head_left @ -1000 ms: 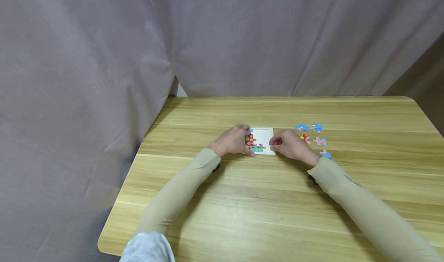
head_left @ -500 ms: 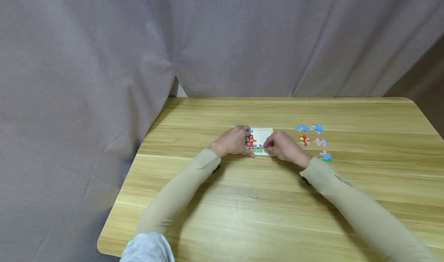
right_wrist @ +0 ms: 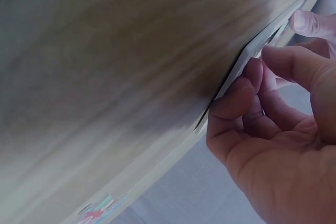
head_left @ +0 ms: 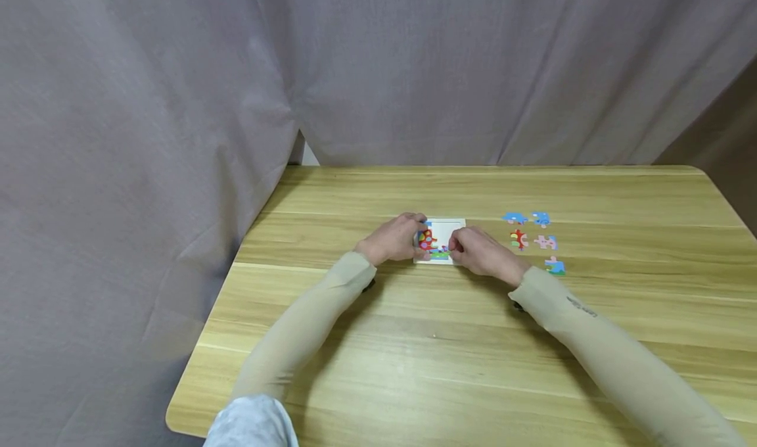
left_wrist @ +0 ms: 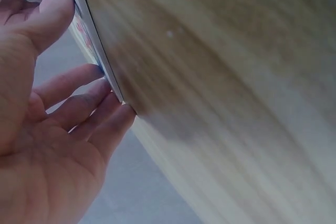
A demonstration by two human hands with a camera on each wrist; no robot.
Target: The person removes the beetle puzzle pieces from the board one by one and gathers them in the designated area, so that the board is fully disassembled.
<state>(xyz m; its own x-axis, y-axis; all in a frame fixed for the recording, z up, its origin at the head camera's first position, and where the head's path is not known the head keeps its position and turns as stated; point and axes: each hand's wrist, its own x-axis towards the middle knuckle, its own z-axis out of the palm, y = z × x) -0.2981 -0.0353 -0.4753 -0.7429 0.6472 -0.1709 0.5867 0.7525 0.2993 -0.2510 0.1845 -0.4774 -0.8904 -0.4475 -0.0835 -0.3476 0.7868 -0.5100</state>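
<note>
A small white puzzle board lies flat on the table, with joined puzzle pieces along its left side and a green strip at the bottom. My left hand grips the board's left part, fingers at the far edge and thumb near the front; the left wrist view has fingertips against the board's rim. At the lower right of the board, thumb and index of my right hand are pinched together on a puzzle piece, mostly hidden by the fingers. The right wrist view shows the curled right fingers along the board's edge.
Several loose puzzle pieces lie right of the board: blue ones at the back, a red one, a pink one and a blue-green one. Grey curtain hangs behind the wooden table.
My right hand has moved left from the board's right edge to over its lower part. The left thumb has shifted up from the front edge onto the board. The loose pieces stay put.
</note>
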